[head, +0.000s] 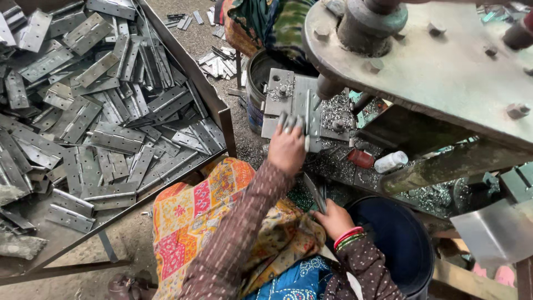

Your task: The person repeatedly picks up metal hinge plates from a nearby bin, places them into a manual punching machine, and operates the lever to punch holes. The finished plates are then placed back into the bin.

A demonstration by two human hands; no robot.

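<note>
Head view: left hand (pixel 286 149) fingers pressing hinge leaf (pixel 304 111) onto press die; right hand (pixel 333 218) gripping next hinge (pixel 315 193); large heap (pixel 94 111) awaiting, most work remaining.

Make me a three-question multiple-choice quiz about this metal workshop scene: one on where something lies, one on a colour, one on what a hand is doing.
1. Where is the heap of metal hinges?
A. In the tray on the left
B. In the dark bucket
C. On the person's lap

2. What colour is the small bottle under the press?
A. Green
B. White
C. Black

3. What is the right hand doing?
A. Lying open and empty
B. Gripping a hinge
C. Touching the bottle

Answers: 1 A, the hinges fill the left tray; 2 B, it is white; 3 B, its fingers close round a hinge.
</note>
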